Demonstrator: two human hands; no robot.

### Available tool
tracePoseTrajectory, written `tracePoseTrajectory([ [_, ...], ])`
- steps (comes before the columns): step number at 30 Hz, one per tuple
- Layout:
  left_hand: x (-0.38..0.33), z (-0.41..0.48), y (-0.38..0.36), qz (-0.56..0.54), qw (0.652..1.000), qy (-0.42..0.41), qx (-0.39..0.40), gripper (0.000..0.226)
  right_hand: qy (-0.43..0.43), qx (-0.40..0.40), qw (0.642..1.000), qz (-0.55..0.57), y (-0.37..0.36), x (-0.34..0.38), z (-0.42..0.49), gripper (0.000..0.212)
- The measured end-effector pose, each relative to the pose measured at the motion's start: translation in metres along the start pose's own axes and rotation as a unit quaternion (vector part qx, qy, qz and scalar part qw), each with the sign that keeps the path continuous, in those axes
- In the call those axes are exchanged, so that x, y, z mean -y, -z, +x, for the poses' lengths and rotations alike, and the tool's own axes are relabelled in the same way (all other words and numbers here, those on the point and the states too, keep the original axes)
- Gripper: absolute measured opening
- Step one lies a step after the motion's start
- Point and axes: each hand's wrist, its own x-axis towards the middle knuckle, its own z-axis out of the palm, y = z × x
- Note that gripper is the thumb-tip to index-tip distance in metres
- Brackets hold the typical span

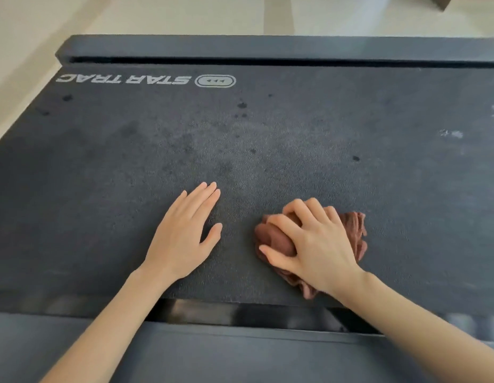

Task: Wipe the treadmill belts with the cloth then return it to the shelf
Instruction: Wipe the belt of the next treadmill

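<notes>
A dark grey treadmill belt (268,139) fills most of the view, dusty in the middle with dark spots and a few white specks at the right. My right hand (312,241) presses a bunched reddish-brown cloth (355,225) onto the belt near its front edge, fingers curled over the cloth. Flat on the belt to the left of the cloth lies my left hand (185,230), palm down with fingers together, holding nothing. White "STAR TRAC" lettering (124,79) is printed upside down at the belt's far left.
A grey side rail (268,47) runs along the far edge of the belt, and another rail (240,352) lies under my forearms. Pale floor (157,15) stretches beyond the treadmill. No shelf is in view.
</notes>
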Motion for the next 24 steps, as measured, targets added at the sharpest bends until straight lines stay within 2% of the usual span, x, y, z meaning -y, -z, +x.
tracePoseTrajectory([
  [4,-0.002,0.001,0.000,0.000,1.000,0.007,0.007,0.063,-0.052,-0.008,0.998,-0.034,-0.022,-0.005,0.061,0.050],
  [9,0.005,0.003,-0.001,-0.020,1.000,0.012,0.004,0.063,-0.141,-0.006,0.989,-0.045,-0.055,-0.021,0.160,0.044],
  [12,0.008,0.003,0.001,-0.021,0.999,0.040,0.002,0.070,-0.181,-0.023,0.982,-0.045,-0.063,-0.010,0.174,0.038],
  [15,0.011,0.002,0.002,-0.020,0.996,0.088,-0.005,0.076,-0.099,-0.027,0.995,-0.014,-0.050,0.009,0.136,0.034],
  [20,0.011,0.001,0.003,-0.026,0.996,0.088,0.008,0.071,-0.008,-0.005,0.999,0.039,-0.018,0.019,0.039,0.032],
  [24,0.021,0.001,0.007,-0.016,0.995,0.101,0.001,0.065,-0.002,0.004,1.000,-0.004,-0.021,0.006,0.062,0.038],
])
